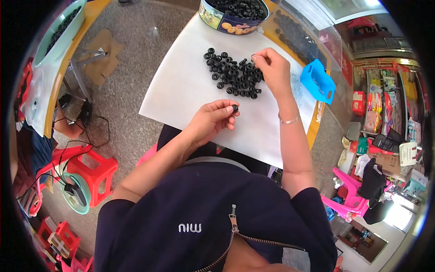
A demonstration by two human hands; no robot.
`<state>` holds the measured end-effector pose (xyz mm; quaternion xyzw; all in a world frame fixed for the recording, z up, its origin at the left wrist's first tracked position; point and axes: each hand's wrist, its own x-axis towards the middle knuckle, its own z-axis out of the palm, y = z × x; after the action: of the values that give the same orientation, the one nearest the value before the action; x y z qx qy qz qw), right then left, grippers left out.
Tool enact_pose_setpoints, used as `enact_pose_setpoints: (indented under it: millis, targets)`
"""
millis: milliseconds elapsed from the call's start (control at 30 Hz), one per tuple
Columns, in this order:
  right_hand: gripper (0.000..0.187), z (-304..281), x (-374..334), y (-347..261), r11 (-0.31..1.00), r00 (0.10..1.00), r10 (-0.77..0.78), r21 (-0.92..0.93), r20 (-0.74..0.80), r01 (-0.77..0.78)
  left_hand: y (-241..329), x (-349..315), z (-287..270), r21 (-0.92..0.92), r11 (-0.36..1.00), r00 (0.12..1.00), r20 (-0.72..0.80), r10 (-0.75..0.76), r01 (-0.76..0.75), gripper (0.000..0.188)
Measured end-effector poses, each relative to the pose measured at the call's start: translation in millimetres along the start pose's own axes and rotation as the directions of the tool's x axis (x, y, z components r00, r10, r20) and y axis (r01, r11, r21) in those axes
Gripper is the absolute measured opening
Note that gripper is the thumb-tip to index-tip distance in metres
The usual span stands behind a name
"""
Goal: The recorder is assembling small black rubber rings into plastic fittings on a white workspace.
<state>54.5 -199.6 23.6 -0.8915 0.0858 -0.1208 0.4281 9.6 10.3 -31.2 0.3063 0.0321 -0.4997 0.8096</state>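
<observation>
Between the thumb and fingers of my left hand (pixel 209 121) is a small round black part (pixel 235 108) with a hollow centre, held near the front of the white sheet (pixel 176 86). A loose heap of similar black parts (pixel 233 75) lies farther off on the sheet. At the heap's right edge, my right hand (pixel 274 70) has its thumb and forefinger pinched together. Whatever is between those fingertips is too small and hidden to make out.
Behind the heap stands a round tin (pixel 233 20) full of black parts, beside a clear box (pixel 299 34) with more. A blue tray (pixel 318 82) sits on the right, next to scattered tiny shiny bits (pixel 297 89). Red stools (pixel 93 174) and a pink chair (pixel 346 195) stand on the floor.
</observation>
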Motion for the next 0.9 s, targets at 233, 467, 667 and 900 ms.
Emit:
enact_pose_setpoints:
  millis: [233,467,667,900]
  targets:
    - [0.018,11,-91,-4,0.592,0.973,0.174,0.773,0.154,-0.229,0,0,0,0.008,1.000,1.000,-0.010,0.017,-0.017,0.022]
    - [0.019,24,-128,1,0.341,0.959,0.186,0.901,0.214,-0.267,-3,0,0,0.054,0.997,0.999,0.018,0.046,-0.047,0.025]
    - [0.015,28,-133,-4,0.532,0.971,0.166,0.813,0.172,-0.235,-2,-1,2,0.062,0.997,0.998,0.040,0.050,-0.052,0.025]
    - [0.013,28,-138,-10,0.838,0.995,0.098,0.538,0.018,-0.092,-5,1,1,0.064,0.995,0.997,0.037,0.071,-0.073,0.022]
